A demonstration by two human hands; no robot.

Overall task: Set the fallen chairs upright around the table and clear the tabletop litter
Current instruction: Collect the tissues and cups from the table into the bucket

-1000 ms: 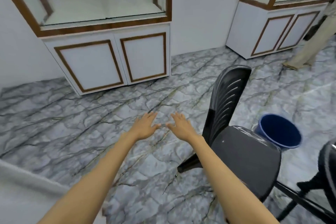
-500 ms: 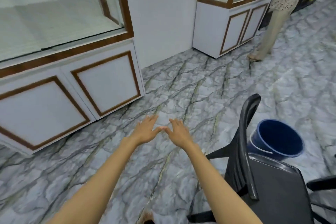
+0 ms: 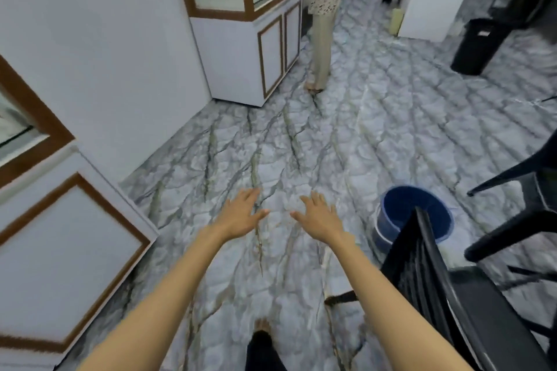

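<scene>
Chairs were seen to the right of the fingers: one black chair [image 3: 446, 289] stood upright just beside the right forearm, its slatted back rising below and to the right of the right fingertips, and part of a second black chair [image 3: 524, 208] was seen further right, at the frame's edge. Neither chair was touched. Both arms were held out forward over the grey marbled floor [image 3: 376, 135], palms down. The left hand [image 3: 241, 215] was held empty, its fingers [image 3: 250, 194] loosely spread and the thumb turned out toward the other hand. The right hand [image 3: 318, 218] was likewise held empty, its fingers [image 3: 316, 199] loosely spread and its thumb pointed back at the left; a clear gap of floor was left between the two thumbs. A blue bucket [image 3: 413, 214] was placed on the floor to the right of the right fingers, between them and the second chair, partly hidden behind the first chair's back. A white cabinet with brown trim [image 3: 54, 262] was seen to the left of the left fingers, and a second white cabinet with glass panels [image 3: 241, 48] well beyond the fingertips. Another person's legs [image 3: 321, 48] were seen beside that far cabinet, and a black bin [image 3: 479, 45] far off to the upper right. No table could be seen.
</scene>
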